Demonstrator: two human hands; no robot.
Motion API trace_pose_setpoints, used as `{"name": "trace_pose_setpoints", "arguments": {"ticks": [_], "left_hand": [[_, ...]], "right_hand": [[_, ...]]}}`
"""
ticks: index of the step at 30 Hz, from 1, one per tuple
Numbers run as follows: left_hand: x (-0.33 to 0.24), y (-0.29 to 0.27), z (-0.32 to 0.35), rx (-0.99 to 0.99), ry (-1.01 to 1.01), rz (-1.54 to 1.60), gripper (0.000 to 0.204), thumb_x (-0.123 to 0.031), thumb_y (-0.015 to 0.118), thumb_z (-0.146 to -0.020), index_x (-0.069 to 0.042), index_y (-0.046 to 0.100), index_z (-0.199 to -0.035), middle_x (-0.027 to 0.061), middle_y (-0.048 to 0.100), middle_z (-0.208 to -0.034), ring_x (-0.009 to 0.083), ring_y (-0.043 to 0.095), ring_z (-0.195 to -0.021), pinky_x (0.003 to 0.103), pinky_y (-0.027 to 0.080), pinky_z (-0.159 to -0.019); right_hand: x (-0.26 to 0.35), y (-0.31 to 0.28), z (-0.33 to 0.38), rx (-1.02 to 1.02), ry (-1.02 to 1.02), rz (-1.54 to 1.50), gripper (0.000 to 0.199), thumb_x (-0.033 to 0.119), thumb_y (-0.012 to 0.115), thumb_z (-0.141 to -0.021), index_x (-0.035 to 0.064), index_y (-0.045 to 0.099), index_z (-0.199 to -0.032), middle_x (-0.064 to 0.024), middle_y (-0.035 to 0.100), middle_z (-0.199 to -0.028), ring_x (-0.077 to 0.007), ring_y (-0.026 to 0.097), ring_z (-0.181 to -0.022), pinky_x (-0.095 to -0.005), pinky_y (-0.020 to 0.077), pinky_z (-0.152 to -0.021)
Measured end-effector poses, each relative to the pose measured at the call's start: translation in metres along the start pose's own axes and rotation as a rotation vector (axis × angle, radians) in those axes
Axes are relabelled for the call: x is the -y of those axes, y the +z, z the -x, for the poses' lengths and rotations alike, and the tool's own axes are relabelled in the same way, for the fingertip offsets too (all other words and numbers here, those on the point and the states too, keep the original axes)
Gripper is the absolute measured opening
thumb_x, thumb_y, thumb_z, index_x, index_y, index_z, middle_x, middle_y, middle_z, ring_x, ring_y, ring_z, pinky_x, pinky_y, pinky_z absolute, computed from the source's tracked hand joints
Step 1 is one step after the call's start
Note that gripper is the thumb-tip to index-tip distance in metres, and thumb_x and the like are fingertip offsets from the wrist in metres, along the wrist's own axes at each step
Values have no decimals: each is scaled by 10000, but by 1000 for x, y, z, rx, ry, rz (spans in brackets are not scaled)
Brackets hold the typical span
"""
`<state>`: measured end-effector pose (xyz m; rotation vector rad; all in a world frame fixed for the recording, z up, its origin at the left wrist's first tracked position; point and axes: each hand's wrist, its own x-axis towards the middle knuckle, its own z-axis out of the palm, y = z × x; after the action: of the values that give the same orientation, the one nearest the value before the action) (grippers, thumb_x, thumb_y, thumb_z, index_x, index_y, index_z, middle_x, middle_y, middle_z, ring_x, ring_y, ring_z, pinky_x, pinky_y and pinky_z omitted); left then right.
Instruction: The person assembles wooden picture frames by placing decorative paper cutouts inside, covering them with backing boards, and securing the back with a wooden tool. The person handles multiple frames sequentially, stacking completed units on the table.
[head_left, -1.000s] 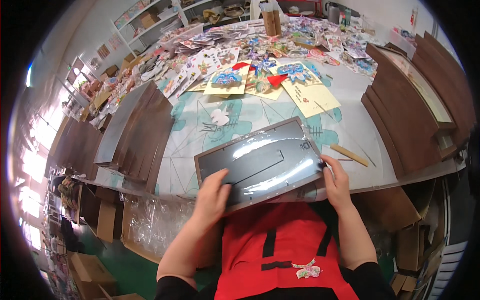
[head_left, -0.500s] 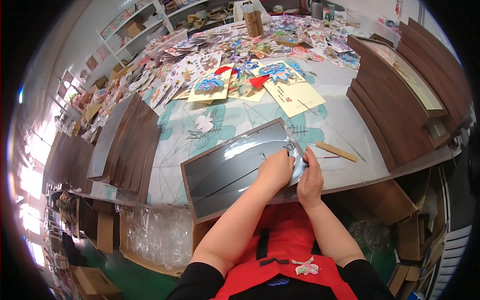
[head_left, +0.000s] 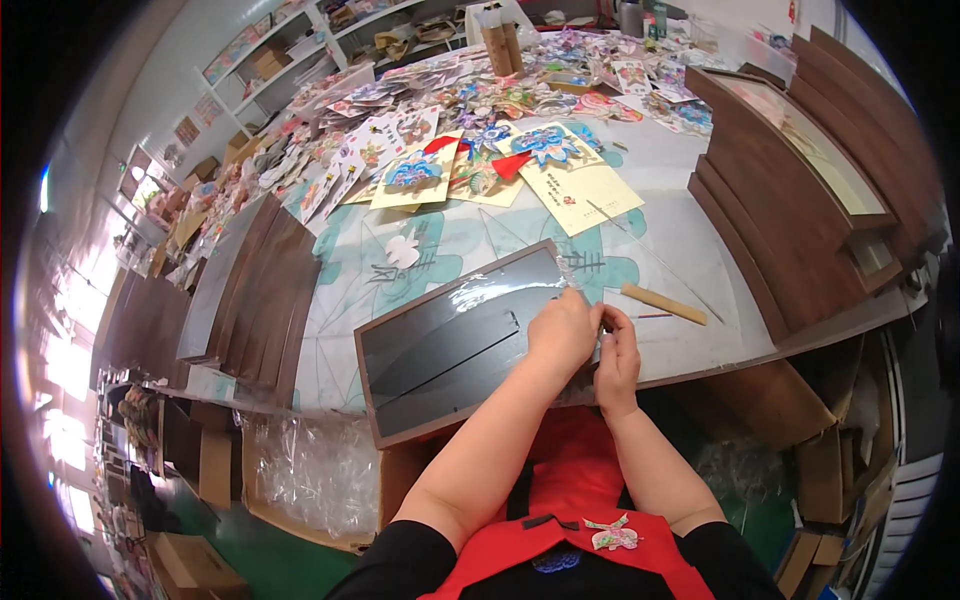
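Observation:
A brown-edged picture frame (head_left: 440,352) lies tilted at the table's front edge, its dark back and strut facing up. Shiny highlights run across it, and clear plastic wrap (head_left: 572,268) shows past its right end. My left hand (head_left: 562,332) is closed at that end, its fingers on the wrap. Close beside it, my right hand (head_left: 618,362) pinches at the wrap's edge, fingertips almost meeting those of the left. The exact grip is partly hidden by the fingers. Right of the hands lies a flat tan stick (head_left: 664,304).
Stacked brown frames stand at left (head_left: 250,290) and right (head_left: 790,200). Yellow cards (head_left: 585,195) with blue flower pieces lie beyond the frame, near a white cutout (head_left: 402,250). Colourful paper pieces heap at the back. Below the table sits a carton of clear plastic bags (head_left: 310,470).
My left hand has shifted right, toward the frame's end, and the right fingers have closed in beside it. The hanger on the frame's back is now covered by my hand.

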<state>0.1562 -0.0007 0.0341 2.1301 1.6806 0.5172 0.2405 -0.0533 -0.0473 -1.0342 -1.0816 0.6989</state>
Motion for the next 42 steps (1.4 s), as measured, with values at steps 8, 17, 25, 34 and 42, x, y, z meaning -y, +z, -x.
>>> {"name": "trace_pose_setpoints", "arguments": {"ticks": [8, 17, 25, 34, 42], "left_hand": [[4, 18, 18, -120, 232, -34, 325, -347, 555, -869, -26, 564, -825, 181, 648, -718, 353, 649, -660, 443, 510, -582], [2, 8, 42, -123, 393, 4, 320, -338, 657, -762, -49, 540, -836, 145, 642, -732, 325, 638, -656, 436, 500, -555], [14, 29, 56, -94, 709, -155, 143, -194, 619, -732, -83, 531, -756, 69, 613, -686, 232, 633, -628, 376, 484, -520], [82, 34, 129, -189, 700, 15, 87, -120, 567, -756, -98, 494, -798, 48, 474, -654, 219, 561, -566, 356, 459, -487], [111, 3, 145, -222, 596, -41, 184, -131, 595, -806, -81, 574, -982, 66, 574, -786, 223, 602, -676, 348, 483, -549]], "right_hand": [[2, -5, -13, 109, 136, -331, 490, 327, 365, -1007, -22, 339, -1351, -161, 473, -1319, -210, 439, -1216, -319, 322, -1038], [16, -25, -63, 433, 575, -345, 427, -14, 493, -884, 1, 510, -1311, -94, 550, -1300, -169, 506, -1189, -285, 399, -986], [7, -19, -73, 479, 411, -61, 474, -56, 597, -813, -1, 542, -1281, -101, 581, -1269, -174, 531, -1177, -290, 413, -978], [15, -10, -61, 526, 333, 30, 500, -52, 621, -781, -10, 543, -1272, -97, 584, -1253, -171, 531, -1168, -293, 398, -992], [9, -11, -56, 535, 255, 97, 483, -67, 569, -809, -19, 522, -1288, -97, 567, -1272, -178, 520, -1183, -297, 377, -1015]]}}
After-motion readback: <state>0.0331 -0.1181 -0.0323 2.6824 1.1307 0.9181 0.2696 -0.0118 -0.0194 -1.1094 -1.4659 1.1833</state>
